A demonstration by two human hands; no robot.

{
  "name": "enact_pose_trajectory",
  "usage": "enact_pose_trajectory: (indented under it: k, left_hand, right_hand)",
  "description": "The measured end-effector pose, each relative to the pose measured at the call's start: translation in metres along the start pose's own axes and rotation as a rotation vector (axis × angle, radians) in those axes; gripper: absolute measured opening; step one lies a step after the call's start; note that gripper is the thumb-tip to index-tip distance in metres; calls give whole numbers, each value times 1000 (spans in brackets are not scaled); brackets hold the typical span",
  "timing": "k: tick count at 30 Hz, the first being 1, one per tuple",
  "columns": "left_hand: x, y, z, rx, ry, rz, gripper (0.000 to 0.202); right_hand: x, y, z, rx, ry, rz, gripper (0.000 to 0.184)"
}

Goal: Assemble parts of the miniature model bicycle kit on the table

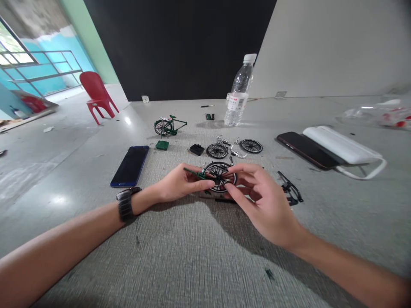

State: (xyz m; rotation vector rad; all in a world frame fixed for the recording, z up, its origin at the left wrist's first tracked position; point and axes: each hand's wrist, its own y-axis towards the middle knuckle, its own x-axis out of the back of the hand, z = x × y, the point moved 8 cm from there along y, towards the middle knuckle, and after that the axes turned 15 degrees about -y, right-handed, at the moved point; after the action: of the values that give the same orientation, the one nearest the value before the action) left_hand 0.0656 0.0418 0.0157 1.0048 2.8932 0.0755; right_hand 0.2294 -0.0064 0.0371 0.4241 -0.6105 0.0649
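Note:
Between both hands is a small black spoked wheel (pixel 221 186) of a model bicycle, with a green frame part (pixel 190 171) at its left. My left hand (pixel 184 185) pinches the green part and the wheel's left edge between thumb and fingers. From the right, my right hand (pixel 261 199) grips the wheel's rim with thumb and fingertips. Just beyond lie two more spoked wheels, a nearer one (pixel 217 150) and one to its right (pixel 251 146). Small silver parts (pixel 238 153) lie between them. A thin dark tool (pixel 224 200) is partly hidden under the hands.
A green model bicycle frame (pixel 170 125) with one wheel stands farther back, near a green block (pixel 162 145) and a black piece (pixel 196 149). Phones lie left (pixel 130 167) and right (pixel 306 149), the latter by a white case (pixel 343 145). A plastic bottle (pixel 238 96) stands behind; black parts (pixel 290 189) lie right.

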Motion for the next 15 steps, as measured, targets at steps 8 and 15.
enact_pose_trajectory:
  k: [8,15]
  left_hand:
    - [0,0,-2,-2,-6,18,29]
    - [-1,1,1,6,-11,38,32]
  right_hand:
    - [-1,0,0,2,-29,20,26]
    - [-5,1,2,21,-45,79,28]
